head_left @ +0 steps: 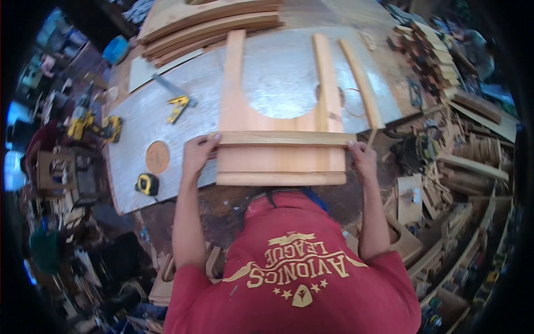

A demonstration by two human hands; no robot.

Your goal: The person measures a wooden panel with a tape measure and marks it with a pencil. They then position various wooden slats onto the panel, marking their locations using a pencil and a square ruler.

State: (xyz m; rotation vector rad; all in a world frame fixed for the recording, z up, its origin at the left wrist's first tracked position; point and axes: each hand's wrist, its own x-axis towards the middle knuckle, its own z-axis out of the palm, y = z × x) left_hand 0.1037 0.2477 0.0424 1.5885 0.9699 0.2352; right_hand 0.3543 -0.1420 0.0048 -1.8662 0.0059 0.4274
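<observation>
A narrow wooden slat (pixel 286 138) lies crosswise over a pale wooden panel (pixel 272 160) that has a deep U-shaped cutout at its far side. My left hand (pixel 200 155) pinches the slat's left end between thumb and fingers. At the opposite end, my right hand (pixel 362 157) grips the slat in the same way. A second wooden strip (pixel 281 178) runs along the panel's near edge, close to my body. To the right of the panel rests a long, slightly curved wooden piece (pixel 361 83).
A tape measure (pixel 147 184) and a yellow-handled tool (pixel 178 107) with a metal blade sit on the metal-topped table (pixel 206 106). Cordless drills (pixel 92 123) are at its left edge. Stacked boards (pixel 214 28) stand at the back; wood offcuts (pixel 431 55) pile up at right.
</observation>
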